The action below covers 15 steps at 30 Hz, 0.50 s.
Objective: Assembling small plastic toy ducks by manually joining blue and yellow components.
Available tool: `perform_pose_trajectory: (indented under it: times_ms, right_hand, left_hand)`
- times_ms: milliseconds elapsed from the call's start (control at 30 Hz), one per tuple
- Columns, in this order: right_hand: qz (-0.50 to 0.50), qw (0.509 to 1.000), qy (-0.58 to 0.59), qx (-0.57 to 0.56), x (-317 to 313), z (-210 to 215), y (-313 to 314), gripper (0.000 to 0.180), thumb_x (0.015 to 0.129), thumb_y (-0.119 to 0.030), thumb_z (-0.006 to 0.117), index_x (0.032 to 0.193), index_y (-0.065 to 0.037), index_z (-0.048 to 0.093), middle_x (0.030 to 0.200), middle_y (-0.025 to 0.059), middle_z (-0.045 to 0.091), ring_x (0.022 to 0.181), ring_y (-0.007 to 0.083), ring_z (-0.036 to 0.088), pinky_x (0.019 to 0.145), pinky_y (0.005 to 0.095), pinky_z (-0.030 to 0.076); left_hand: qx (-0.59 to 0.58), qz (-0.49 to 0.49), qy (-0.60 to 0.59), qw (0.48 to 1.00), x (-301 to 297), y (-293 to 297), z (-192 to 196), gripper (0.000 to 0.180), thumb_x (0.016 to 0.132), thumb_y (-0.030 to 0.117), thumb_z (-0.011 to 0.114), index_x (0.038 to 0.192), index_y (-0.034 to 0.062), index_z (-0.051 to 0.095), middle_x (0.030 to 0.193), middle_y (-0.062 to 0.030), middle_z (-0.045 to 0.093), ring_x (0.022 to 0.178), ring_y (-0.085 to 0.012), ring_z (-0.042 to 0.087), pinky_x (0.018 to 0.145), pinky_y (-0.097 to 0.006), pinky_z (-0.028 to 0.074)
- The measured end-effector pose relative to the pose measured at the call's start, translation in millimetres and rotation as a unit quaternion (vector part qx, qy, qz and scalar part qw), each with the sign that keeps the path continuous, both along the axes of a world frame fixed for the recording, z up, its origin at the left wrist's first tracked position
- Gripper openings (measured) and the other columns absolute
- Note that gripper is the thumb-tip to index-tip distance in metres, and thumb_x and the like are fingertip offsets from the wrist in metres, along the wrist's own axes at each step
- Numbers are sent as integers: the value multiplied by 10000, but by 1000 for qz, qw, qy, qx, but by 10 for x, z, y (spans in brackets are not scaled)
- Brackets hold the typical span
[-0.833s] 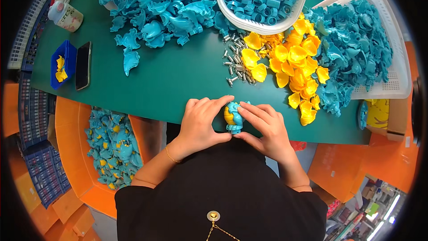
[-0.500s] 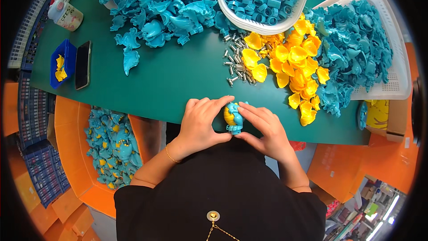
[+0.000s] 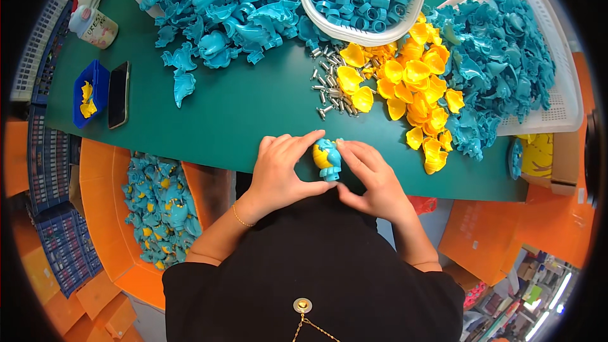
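A small toy figure [image 3: 327,159], teal with a yellow belly, stands between my two hands near the table's front edge. My left hand [image 3: 278,168] grips it from the left, index finger at its top and thumb under its base. From the right, my right hand [image 3: 373,180] closes on it, index fingertip against its upper side and thumb near its base. Beyond the hands lie yellow shell pieces [image 3: 418,107] and short silver metal pins [image 3: 332,82] in loose heaps.
Teal shell parts [image 3: 221,12] pile up at the back left. A white basket [image 3: 364,37] holds teal rings; a white crate [image 3: 563,104] holds teal pieces. At left are a phone [image 3: 118,95], blue tray [image 3: 81,101] and cup [image 3: 95,27]. An orange bin [image 3: 104,215] contains similar figures.
The toy figure has turned a little in my fingers, showing its yellow part differently. My right thumb has moved slightly lower at its base. The view has shifted slightly.
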State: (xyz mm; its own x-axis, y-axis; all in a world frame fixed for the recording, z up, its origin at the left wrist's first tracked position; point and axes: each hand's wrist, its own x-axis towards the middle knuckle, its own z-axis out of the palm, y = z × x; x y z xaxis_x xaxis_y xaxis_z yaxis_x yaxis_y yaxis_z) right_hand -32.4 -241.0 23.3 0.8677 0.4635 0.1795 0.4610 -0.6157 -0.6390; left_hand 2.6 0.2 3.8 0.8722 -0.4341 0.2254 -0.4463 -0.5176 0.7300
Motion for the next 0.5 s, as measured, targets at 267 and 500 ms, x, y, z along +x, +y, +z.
perform_pose_trajectory:
  times_ms: [267,500]
  right_hand:
    - [-76,991,-66,87,-111,-253,206,796,807,-139,902,1501,-29,527,1491,212,590,1326,360,626,1110,457,491]
    - [-23,937,75,340,-116,-178,151,607,1007,-160,714,1547,3,490,1553,165,461,1401,251,500,1186,381,371]
  left_hand:
    - [-6,1,0,1000,-54,15,-18,905,641,485,975,1393,100,649,1123,-37,718,918,-200,633,885,-344,438]
    - [-461,-93,349,811,-210,23,-148,626,930,44,809,1494,-4,541,1456,-97,603,1349,-201,573,1168,-406,459]
